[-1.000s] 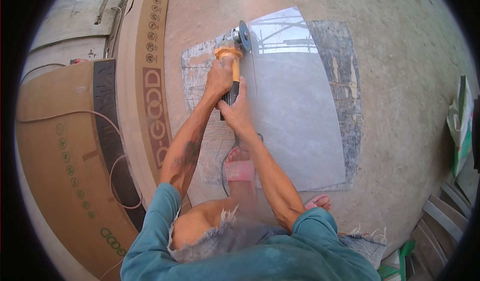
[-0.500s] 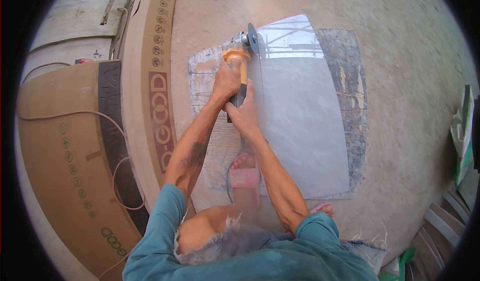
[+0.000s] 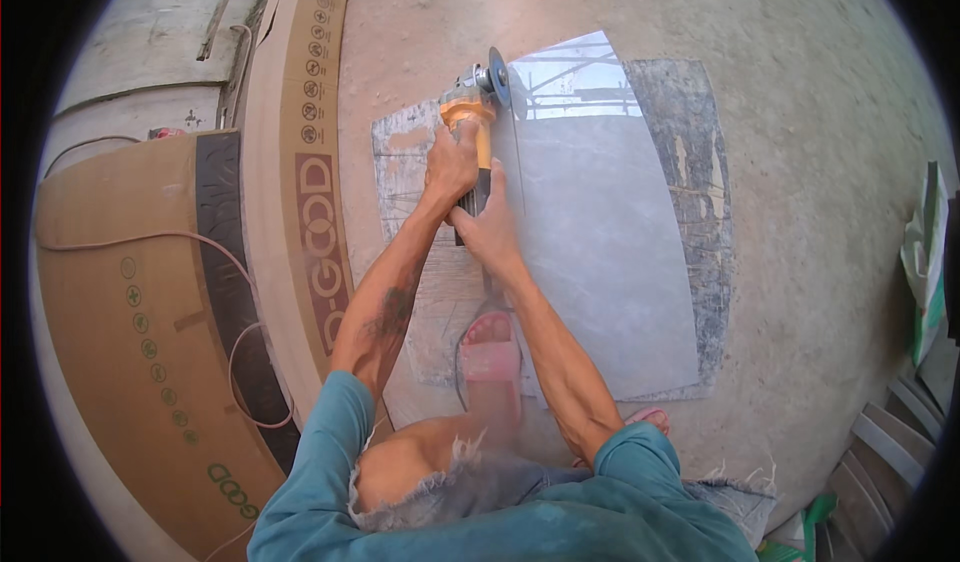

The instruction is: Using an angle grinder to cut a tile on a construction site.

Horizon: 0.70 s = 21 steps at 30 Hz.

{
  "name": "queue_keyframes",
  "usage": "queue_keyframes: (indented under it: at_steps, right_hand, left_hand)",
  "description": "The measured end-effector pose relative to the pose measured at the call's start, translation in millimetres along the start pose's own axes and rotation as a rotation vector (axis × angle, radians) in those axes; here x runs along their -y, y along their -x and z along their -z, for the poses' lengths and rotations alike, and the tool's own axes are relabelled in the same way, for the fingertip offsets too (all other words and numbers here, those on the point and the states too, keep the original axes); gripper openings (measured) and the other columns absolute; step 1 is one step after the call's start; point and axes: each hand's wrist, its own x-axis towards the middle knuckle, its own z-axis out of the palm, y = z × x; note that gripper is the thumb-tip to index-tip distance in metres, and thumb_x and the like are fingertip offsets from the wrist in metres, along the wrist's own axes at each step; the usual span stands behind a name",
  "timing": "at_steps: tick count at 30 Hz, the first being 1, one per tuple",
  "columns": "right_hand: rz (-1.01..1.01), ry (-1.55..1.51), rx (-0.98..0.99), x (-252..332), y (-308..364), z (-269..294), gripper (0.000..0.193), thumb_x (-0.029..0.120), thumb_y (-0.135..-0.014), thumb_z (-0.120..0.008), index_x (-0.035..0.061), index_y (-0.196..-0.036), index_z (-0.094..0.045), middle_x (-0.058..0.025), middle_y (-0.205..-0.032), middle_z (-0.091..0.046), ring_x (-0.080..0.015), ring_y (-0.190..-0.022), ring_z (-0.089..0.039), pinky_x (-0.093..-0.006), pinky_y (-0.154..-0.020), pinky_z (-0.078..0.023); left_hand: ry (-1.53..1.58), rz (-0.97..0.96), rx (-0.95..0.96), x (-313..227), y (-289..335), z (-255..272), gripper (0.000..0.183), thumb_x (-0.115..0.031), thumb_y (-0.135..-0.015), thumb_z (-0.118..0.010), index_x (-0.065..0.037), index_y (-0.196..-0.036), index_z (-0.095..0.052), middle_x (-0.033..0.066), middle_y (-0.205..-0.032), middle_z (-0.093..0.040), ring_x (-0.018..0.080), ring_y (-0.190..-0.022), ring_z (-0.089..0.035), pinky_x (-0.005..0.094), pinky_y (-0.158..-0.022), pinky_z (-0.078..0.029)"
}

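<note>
Both my hands hold a yellow and black angle grinder [image 3: 484,148]. My left hand [image 3: 453,165] is wrapped round its yellow body just behind the metal head. Farther back, my right hand [image 3: 487,224] grips the black rear part. The upright cutting disc [image 3: 498,77] is at the far left edge of a glossy pale grey tile [image 3: 605,232]; whether it touches the tile I cannot tell. Under the tile lies a worn, scratched board [image 3: 690,147], showing on both sides. Haze hangs around the tool and my foot.
Long cardboard boxes [image 3: 120,212] stand along the left, with a thin cord [image 3: 160,234] looped over them. My foot in a pink sandal [image 3: 490,360] rests on the board near my right forearm. At the right are a green and white sack [image 3: 925,262] and stacked grey strips [image 3: 885,452].
The view has shifted very slightly. Both hands keep their hold on the angle grinder, and its disc stays by the tile's left edge.
</note>
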Motion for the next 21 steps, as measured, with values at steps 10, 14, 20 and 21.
queue_keyframes:
  at_steps: [10, 14, 20, 21]
  right_hand:
    - [-0.036, -0.011, 0.034, 24, -11, 1, 0.101, 0.025, -0.079, -0.073, -0.0009, -0.158, -0.015, -0.0300, -0.107, -0.069, -0.0422, -0.096, -0.071, -0.0444, -0.084, -0.054]
    - [0.007, -0.028, 0.009, 25, -21, -5, 0.103, 0.026, -0.078, -0.074, -0.0018, -0.158, -0.016, -0.0306, -0.110, -0.068, -0.0418, -0.099, -0.070, -0.0434, -0.085, -0.054]
    - [0.034, 0.033, -0.015, 26, -39, -11, 0.106, 0.029, -0.075, -0.076, -0.0035, -0.158, -0.018, -0.0311, -0.112, -0.068, -0.0412, -0.102, -0.070, -0.0427, -0.088, -0.053]
    - [0.030, 0.004, -0.007, 25, -40, -12, 0.106, 0.030, -0.075, -0.076, -0.0038, -0.158, -0.018, -0.0311, -0.112, -0.068, -0.0409, -0.102, -0.070, -0.0425, -0.088, -0.053]
  left_hand:
    - [-0.035, -0.033, -0.030, -2, -22, 4, 0.084, -0.060, -0.097, -0.042, 0.018, -0.130, -0.049, 0.0449, -0.122, -0.058, 0.0554, -0.120, -0.057, 0.0530, -0.106, -0.042]
    - [-0.039, -0.056, -0.011, -3, -38, 8, 0.084, -0.060, -0.097, -0.043, 0.018, -0.129, -0.050, 0.0437, -0.122, -0.059, 0.0545, -0.121, -0.057, 0.0520, -0.106, -0.043]
    - [-0.040, -0.022, 0.007, -11, -58, 14, 0.086, -0.061, -0.092, -0.050, 0.017, -0.127, -0.055, 0.0402, -0.124, -0.061, 0.0498, -0.120, -0.060, 0.0483, -0.105, -0.045]
    - [-0.027, -0.013, 0.024, -12, -59, 16, 0.087, -0.062, -0.090, -0.053, 0.017, -0.126, -0.057, 0.0393, -0.124, -0.062, 0.0484, -0.120, -0.061, 0.0474, -0.105, -0.045]
